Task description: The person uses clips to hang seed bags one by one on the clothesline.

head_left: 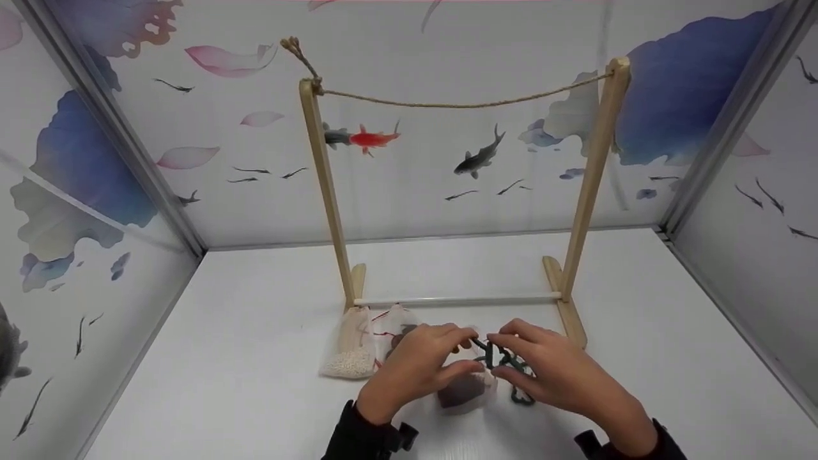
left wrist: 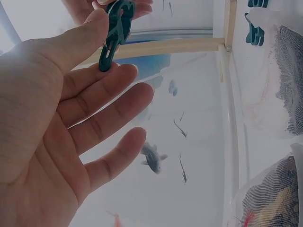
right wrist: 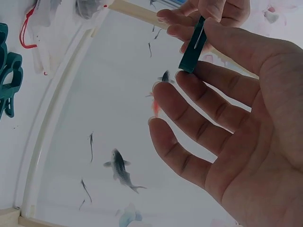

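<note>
Both hands hold a dark green clothespin (head_left: 489, 354) up in front of the body. My left hand (head_left: 415, 358) pinches it between thumb and index finger; the left wrist view shows the clothespin (left wrist: 118, 26) there, the other fingers spread. From the opposite side my right hand (head_left: 556, 367) also grips it with thumb and index finger, and the right wrist view shows its flat side (right wrist: 193, 47). More green clothespins (head_left: 522, 397) lie under the right hand, partly hidden by it. A mesh bag with dark contents (head_left: 463, 391) lies beneath the hands.
A wooden stand (head_left: 591, 185) carries a slack rope (head_left: 441, 105) between its posts, with a white bar (head_left: 457, 300) low down. A drawstring bag of pale grains (head_left: 350, 364) stands left of the hands, beside another bag (head_left: 399, 316) partly covered by the left hand. Printed panels surround the table.
</note>
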Demonstrator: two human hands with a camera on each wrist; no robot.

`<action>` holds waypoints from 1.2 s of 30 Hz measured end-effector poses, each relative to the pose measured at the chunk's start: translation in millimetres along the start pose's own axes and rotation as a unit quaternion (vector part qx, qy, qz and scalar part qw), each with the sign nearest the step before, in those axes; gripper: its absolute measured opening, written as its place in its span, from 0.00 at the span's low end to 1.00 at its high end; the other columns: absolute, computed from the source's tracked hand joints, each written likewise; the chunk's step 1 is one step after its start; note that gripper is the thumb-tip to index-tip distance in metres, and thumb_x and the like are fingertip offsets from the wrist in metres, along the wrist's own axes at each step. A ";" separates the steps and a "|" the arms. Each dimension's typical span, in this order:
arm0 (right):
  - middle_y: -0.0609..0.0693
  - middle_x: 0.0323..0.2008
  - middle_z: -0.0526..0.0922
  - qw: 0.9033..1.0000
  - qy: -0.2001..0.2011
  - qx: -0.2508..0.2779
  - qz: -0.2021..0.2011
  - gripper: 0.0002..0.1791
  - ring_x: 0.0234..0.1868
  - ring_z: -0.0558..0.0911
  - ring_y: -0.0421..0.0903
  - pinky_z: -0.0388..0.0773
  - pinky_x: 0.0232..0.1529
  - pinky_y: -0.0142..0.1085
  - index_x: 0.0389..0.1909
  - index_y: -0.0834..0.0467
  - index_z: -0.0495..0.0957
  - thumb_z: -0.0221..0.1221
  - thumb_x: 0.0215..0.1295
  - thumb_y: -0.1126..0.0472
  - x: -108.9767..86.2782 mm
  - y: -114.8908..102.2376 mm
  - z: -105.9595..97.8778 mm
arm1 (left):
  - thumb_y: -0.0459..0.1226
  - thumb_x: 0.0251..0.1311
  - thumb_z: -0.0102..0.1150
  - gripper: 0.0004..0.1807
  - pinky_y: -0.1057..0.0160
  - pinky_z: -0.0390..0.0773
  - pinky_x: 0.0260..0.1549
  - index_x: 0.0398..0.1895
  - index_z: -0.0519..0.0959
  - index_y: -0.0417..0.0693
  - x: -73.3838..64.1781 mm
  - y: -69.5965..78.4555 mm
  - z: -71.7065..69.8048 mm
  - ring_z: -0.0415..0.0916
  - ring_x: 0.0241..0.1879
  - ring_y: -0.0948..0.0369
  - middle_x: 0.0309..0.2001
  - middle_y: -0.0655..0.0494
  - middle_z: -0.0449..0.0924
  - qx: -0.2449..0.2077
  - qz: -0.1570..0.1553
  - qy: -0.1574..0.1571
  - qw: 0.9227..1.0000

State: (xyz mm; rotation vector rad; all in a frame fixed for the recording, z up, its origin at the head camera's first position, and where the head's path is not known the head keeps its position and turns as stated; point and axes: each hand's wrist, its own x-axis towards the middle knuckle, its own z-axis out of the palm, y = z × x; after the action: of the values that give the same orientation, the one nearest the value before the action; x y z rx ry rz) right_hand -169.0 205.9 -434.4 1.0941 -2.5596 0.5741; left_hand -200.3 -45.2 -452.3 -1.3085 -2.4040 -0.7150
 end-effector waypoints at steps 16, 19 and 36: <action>0.45 0.48 0.80 1.000 0.020 -0.012 -0.021 0.25 0.35 0.79 0.37 0.79 0.32 0.33 0.60 0.58 0.80 0.69 0.65 0.55 1.4 -0.6 2.1 | 0.52 0.71 0.58 0.22 0.68 0.77 0.42 0.57 0.80 0.46 -1.4 -3.7 -6.1 0.82 0.40 0.65 0.41 0.59 0.85 -0.016 -0.003 -0.003 1.000; 0.44 0.47 0.80 1.000 0.021 -0.015 -0.015 0.24 0.34 0.77 0.34 0.79 0.32 0.32 0.60 0.57 0.80 0.69 0.65 0.54 1.4 -0.5 2.9 | 0.51 0.71 0.58 0.21 0.68 0.77 0.42 0.56 0.81 0.47 -1.3 -4.6 -7.9 0.81 0.39 0.65 0.40 0.59 0.85 -0.025 -0.001 0.000 1.000; 0.48 0.44 0.82 0.995 -0.010 0.025 0.096 0.18 0.33 0.82 0.38 0.79 0.30 0.33 0.57 0.59 0.82 0.65 0.69 0.57 3.5 16.8 21.0 | 0.40 0.68 0.64 0.10 0.71 0.76 0.32 0.43 0.84 0.42 -9.5 -28.8 -20.8 0.80 0.32 0.66 0.35 0.58 0.85 -0.047 0.011 0.077 0.996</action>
State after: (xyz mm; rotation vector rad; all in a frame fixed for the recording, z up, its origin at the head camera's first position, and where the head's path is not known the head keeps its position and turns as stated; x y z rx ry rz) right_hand -186.1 204.5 -455.4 0.8793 -2.7000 0.6797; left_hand -218.9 -76.6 -447.8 -1.2636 -2.2562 -0.8983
